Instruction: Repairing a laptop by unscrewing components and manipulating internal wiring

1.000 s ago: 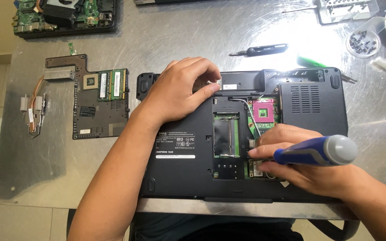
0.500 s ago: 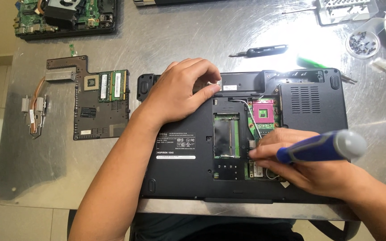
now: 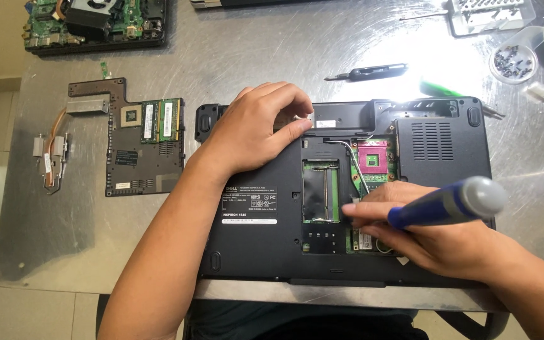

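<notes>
One black laptop (image 3: 347, 189) lay underside up at the centre of the frame on a metal table (image 3: 253, 50), its bottom panel off and its boards exposed. The right hand (image 3: 429, 239), at lower right, was closed around one blue-and-grey screwdriver (image 3: 448, 203), the tip hidden among the fingers over the open bay. The left hand (image 3: 253, 129) rested flat on the laptop's upper left corner, fingers together and holding nothing. One removed cover panel (image 3: 136, 141) lay left of the laptop, with one copper heat pipe assembly (image 3: 51, 151) further left. One black tool (image 3: 369, 72) lay above the laptop, one dish of screws (image 3: 514, 63) at upper right, and one second opened machine (image 3: 96, 25) at upper left. Against the earlier frames, the screwdriver handle had risen slightly; the left hand was unmoved.
</notes>
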